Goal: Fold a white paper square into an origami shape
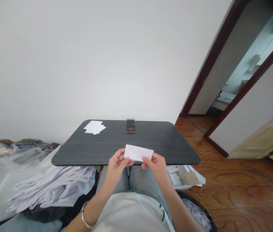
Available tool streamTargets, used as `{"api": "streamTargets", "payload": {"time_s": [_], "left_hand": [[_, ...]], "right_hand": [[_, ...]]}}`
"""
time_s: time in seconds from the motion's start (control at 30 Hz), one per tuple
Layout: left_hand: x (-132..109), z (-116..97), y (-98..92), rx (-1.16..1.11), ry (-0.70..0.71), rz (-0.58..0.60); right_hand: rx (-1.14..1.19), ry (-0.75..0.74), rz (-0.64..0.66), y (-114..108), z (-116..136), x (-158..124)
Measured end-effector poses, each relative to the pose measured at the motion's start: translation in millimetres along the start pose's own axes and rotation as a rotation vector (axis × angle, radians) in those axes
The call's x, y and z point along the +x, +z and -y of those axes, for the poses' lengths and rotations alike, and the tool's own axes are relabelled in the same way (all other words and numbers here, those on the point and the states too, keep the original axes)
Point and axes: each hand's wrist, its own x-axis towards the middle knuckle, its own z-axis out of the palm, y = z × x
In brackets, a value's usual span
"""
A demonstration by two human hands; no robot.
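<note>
Head view: white paper slip [138, 153] pinched by left hand [116, 166] and right hand [156, 167] (together, at its ends)

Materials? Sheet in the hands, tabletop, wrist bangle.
The sheet looks like matte white paper, thin and slightly bowed. The tabletop seems dark grey laminate, fine streaked grain, low sheen. The bangle looks like polished silvery metal, from its bright shine.

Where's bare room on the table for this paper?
The dark tabletop is bare right of the upright clear holder, up to the right edge, and between the loose white sheets and your left hand. Tight spots: the holder and sheets.
</note>
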Motion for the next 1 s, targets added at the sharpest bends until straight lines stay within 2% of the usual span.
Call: {"api": "streamTargets", "payload": {"time_s": [0.2,0.4,1.0], "left_hand": [[2.2,-0.3,0.7,0.0,-0.011,-0.035],[7.1,2.6,2.9,0.094,-0.055,0.014],[7.5,5.3,2.7,0.088,-0.034,0.047]], "right_hand": [[0.005,0.003,-0.002,-0.1,-0.3,1.0],[0.021,0.013,0.006,2.0,-0.5,1.2],[0.082,0.05,-0.005,-0.5,-11.6,5.7]]}}
